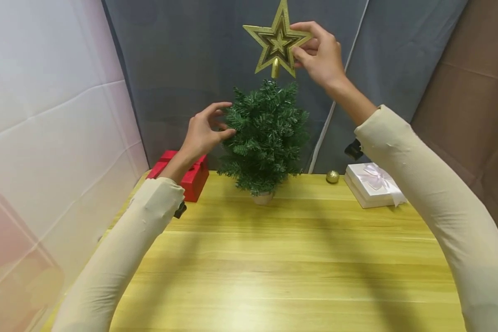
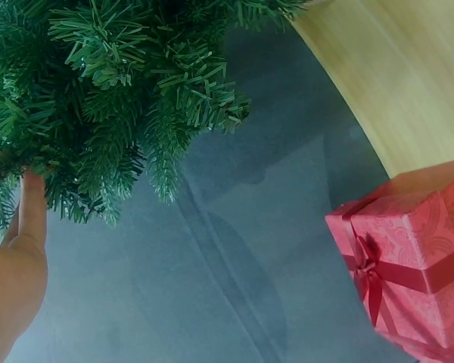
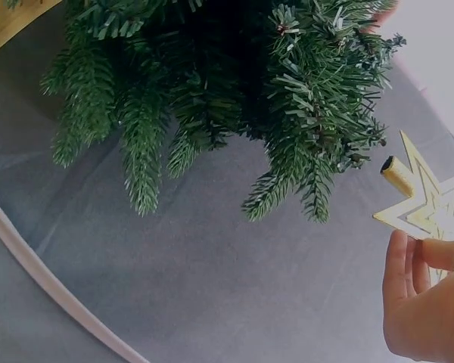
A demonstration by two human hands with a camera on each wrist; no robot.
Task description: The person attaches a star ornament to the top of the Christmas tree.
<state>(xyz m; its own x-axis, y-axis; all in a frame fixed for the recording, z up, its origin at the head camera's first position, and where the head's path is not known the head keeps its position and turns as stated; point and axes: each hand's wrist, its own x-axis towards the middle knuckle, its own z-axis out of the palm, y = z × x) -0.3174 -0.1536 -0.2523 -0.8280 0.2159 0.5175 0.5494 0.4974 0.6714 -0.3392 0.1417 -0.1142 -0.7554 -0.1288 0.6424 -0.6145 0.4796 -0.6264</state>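
Observation:
A gold star tree topper (image 1: 279, 42) is pinched by its right-hand points between the thumb and fingers of my right hand (image 1: 323, 57). Its short tube points down, just above the tip of a small green artificial Christmas tree (image 1: 267, 133); a small gap shows between them. In the right wrist view the star (image 3: 424, 204) is apart from the branches (image 3: 310, 113), its tube end facing them. My left hand (image 1: 205, 129) is at the tree's upper left side, thumb and fingers spread and touching the branches. Some left fingertips (image 2: 32, 193) are partly hidden by needles.
A red gift box (image 1: 197, 180) with a ribbon stands behind my left forearm. At the back right are a gold ball ornament (image 1: 332, 176) and a white box (image 1: 371, 184) with a pale bow. Grey curtain (image 1: 182, 55) hangs behind the wooden table (image 1: 240, 267).

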